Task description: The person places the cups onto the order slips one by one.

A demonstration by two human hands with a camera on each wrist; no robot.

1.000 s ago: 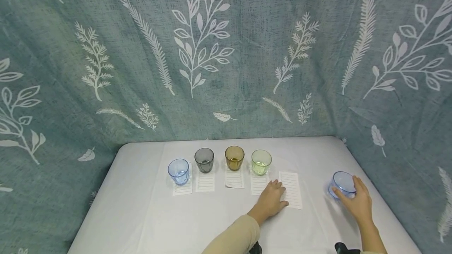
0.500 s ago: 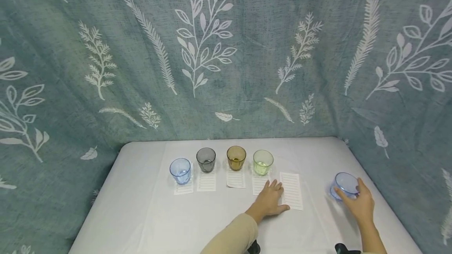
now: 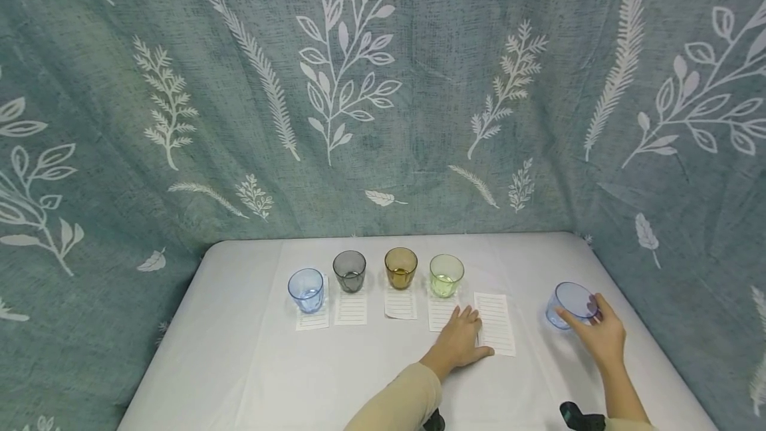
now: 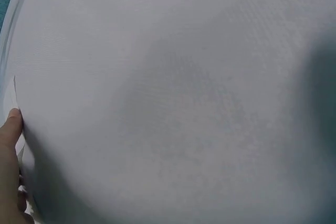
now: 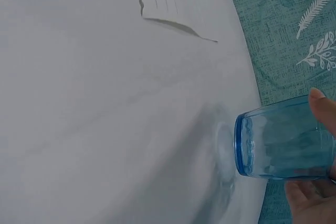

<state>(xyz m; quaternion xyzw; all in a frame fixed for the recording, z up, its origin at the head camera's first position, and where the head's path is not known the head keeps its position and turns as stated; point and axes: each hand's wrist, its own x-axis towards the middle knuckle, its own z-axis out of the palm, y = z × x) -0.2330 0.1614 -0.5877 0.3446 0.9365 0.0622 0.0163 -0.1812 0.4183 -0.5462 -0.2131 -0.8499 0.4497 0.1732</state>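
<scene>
My right hand [image 3: 598,334] grips a blue glass [image 3: 568,304] at the right of the white table [image 3: 251,378]; the glass is tilted and held just above the cloth. The right wrist view shows the same blue glass [image 5: 286,140] between thumb and fingertips. My left hand [image 3: 461,341] lies flat, fingers straight, pressing the left edge of a lined paper slip [image 3: 495,321]. A thumb [image 4: 9,182] shows at the edge of the left wrist view. Behind stand a blue glass [image 3: 306,289], grey glass [image 3: 350,271], amber glass [image 3: 400,267] and green glass [image 3: 445,275].
Each of the standing glasses has a lined paper slip in front of it, such as the one [image 3: 351,308] by the grey glass. A teal leaf-print cloth [image 3: 383,85] hangs behind and to both sides. The table's right edge [image 3: 652,344] runs close to my right hand.
My right hand has lifted the blue glass a little and moved it left and away from the table's right edge. The left hand stays on the paper slip.
</scene>
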